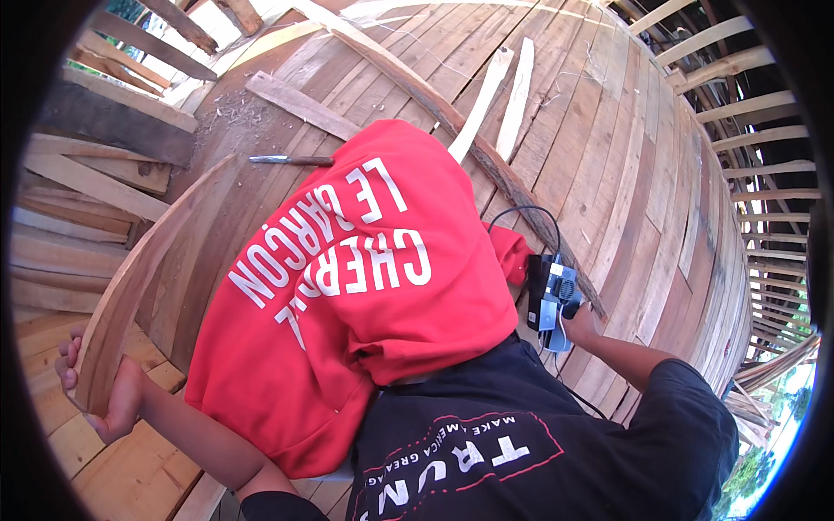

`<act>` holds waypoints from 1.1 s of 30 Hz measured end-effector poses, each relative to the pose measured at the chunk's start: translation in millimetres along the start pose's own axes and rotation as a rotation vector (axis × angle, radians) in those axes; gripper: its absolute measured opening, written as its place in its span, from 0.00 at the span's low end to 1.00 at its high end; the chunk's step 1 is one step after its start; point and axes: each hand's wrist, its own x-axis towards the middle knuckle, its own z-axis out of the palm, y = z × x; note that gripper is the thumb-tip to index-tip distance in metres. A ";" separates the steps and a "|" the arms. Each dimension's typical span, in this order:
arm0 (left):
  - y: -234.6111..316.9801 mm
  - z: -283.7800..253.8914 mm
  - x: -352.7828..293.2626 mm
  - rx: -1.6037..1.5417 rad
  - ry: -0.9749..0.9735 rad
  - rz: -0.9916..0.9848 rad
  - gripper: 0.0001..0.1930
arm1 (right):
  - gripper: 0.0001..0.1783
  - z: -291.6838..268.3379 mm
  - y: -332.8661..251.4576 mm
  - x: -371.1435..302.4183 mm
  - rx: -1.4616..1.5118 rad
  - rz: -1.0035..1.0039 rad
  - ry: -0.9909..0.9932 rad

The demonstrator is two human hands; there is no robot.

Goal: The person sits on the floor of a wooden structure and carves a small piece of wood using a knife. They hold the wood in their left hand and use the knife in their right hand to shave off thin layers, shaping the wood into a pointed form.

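Fingers (66, 361) of the left hand (124, 398) clamp a curved board (143, 273); the right hand (582, 326) touches a power tool (550, 297), its grip partly hidden, closure unclear.

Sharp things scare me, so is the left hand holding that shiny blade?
No: the left hand holds the curved board, and the shiny blade is apart from that hand.

Obstacles: bulky red fabric garment (373, 252), centre; long curved brown wooden plank (129, 300), left; grey-black boxy power tool (556, 291), right. Open passage: bare brown wooden planking (656, 243), right of tool.
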 end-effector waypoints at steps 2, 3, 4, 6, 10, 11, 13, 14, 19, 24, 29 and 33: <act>0.5 0.6 -0.2 0.001 -0.006 -0.003 0.24 | 0.47 -3.7 -7.7 -1.9 -0.021 0.005 0.003; 1.3 2.6 -1.2 0.008 -0.008 -0.004 0.24 | 0.47 -4.5 -10.6 -2.4 -0.037 0.009 0.008; 1.6 3.8 -1.7 0.016 -0.009 -0.004 0.24 | 0.47 -5.1 -11.8 -2.5 -0.054 0.013 0.013; 0.6 3.3 -1.0 0.015 0.005 0.001 0.24 | 0.47 0.9 -4.8 0.0 -0.040 -0.012 0.039; -0.7 -0.8 0.0 0.006 0.010 -0.009 0.25 | 0.45 1.2 4.4 4.0 0.007 -0.019 0.024; -0.7 0.1 -1.0 0.021 0.017 -0.005 0.25 | 0.43 -1.4 5.6 3.6 0.015 -0.019 0.006; -0.1 3.6 -1.4 0.051 0.029 0.002 0.25 | 0.40 -11.6 8.7 5.6 0.018 -0.022 -0.058; 1.6 4.2 -1.1 0.058 0.054 -0.007 0.25 | 0.37 -26.5 1.2 2.8 0.060 -0.001 -0.157; -5.4 -11.6 9.3 0.085 0.097 0.005 0.26 | 0.23 -67.4 27.5 8.8 0.575 0.132 -0.726; -11.4 -32.2 21.9 0.056 0.156 0.024 0.27 | 0.38 -87.1 60.5 22.3 1.167 0.351 -1.105; -18.9 -41.4 28.3 -0.025 0.172 0.034 0.28 | 0.49 -118.8 24.2 9.2 1.181 0.172 -1.230; -18.1 -34.7 25.7 -0.004 0.189 0.050 0.28 | 0.50 -125.1 13.1 15.3 1.122 0.100 -1.241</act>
